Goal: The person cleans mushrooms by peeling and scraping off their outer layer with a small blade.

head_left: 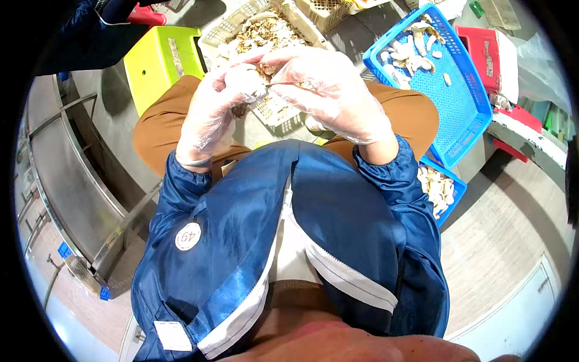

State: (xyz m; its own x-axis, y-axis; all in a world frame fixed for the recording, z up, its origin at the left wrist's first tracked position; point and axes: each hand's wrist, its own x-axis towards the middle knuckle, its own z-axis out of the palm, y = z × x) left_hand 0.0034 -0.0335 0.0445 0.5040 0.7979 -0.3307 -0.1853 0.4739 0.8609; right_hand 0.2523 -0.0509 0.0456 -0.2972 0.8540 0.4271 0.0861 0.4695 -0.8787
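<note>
My left hand (211, 105), in a clear plastic glove, is closed around a whitish piece that looks like a mushroom (246, 79). My right hand (335, 90), gloved the same way, is pinched together at the right side of this piece. What lies between the right fingers is largely hidden. Both hands are held up over my lap, in front of a pale crate (215, 30) of brown and whitish scraps (262, 36).
To the right stands a blue crate (455, 123) with whitish mushroom pieces (413, 54); below it, a smaller blue basket (459, 192) holds more. A yellow-green stool (145, 66) and a metal frame (75, 163) are on the left. Red stools (482, 54) stand far right.
</note>
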